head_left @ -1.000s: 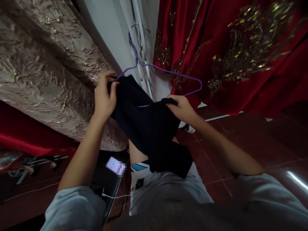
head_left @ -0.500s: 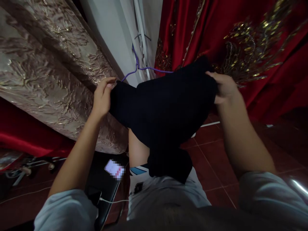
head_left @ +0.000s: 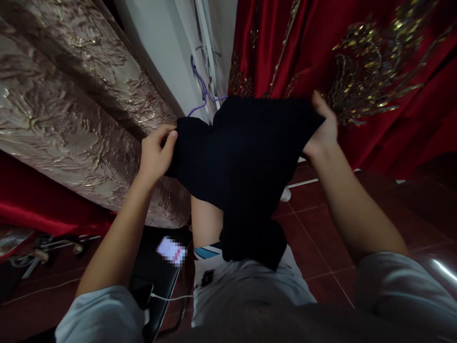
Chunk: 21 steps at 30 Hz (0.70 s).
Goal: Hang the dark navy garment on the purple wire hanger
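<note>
Dark garment [head_left: 250,152] risking snags

The left hand [head_left: 159,148] is pinching one edge, its grip narrow; the right hand [head_left: 326,129] is holding the opposite corner. The garment is spanning between them, covering much of the purple hanger [head_left: 206,94]. Uneven pulling could be catching it on the hanger's hidden part.

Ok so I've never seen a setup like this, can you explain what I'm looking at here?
There's no machine: these are a person's bare hands, seen from one camera worn on the head, looking forward and down. The left hand pinches one edge of a dark garment; the right hand is at the opposite edge, its grip partly hidden. A purple hanger shows above the cloth. Lower left, a lit phone lies on a black surface. Patterned beige fabric hangs on the left, red fabric on the right.
</note>
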{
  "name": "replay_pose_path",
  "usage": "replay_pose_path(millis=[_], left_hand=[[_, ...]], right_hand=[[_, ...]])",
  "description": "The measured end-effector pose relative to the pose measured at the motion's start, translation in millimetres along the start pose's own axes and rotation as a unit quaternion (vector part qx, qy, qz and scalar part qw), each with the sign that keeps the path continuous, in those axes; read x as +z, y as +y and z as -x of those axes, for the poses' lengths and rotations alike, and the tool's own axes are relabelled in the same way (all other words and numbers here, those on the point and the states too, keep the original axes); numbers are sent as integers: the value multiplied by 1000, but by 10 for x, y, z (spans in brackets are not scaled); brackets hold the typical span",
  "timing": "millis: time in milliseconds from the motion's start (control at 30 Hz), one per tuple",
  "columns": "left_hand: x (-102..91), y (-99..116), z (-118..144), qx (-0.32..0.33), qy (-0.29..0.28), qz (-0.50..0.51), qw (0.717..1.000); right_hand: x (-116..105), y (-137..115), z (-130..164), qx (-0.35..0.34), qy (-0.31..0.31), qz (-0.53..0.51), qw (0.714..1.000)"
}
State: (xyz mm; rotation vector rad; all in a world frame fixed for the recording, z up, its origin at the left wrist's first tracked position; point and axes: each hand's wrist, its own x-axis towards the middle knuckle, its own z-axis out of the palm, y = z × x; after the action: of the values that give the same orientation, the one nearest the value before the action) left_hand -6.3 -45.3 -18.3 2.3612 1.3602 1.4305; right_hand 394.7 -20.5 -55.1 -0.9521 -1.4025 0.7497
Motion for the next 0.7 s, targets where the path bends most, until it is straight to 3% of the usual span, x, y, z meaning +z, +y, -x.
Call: replay_pose_path(millis=[100,167,267,367,433,467,567,633,700], left_hand=[[58,23,-151,-11,6,19,1000],[126,-53,-275,-13,25,19,999],[190,-259,-390,-9,25,6,1000],[170,-396,-339,16,7,11,1000],[142,-360,-224,45,-9,40,998],[135,-299,-155,65,-14,62,996],[174,27,39,155,-27,150,976],[247,311,136,206,-48,213,954],[332,591,206,215,-90,282,931]], right_hand=[[-21,-225,-196,-16,-42,-2,999],[116,-381,-245,-24,-46,-10,999],[348,-550,-100,1,-88,-62,994],[442,-564,179,46,-246,-129,960],[465,-472,321,54,-354,-124,925],[489,-400,368,39,-372,-90,923],[660,-141,449,-81,-296,105,946],[846,12,499,-167,-242,207,933],[1037,118,566,-231,-219,258,912]])
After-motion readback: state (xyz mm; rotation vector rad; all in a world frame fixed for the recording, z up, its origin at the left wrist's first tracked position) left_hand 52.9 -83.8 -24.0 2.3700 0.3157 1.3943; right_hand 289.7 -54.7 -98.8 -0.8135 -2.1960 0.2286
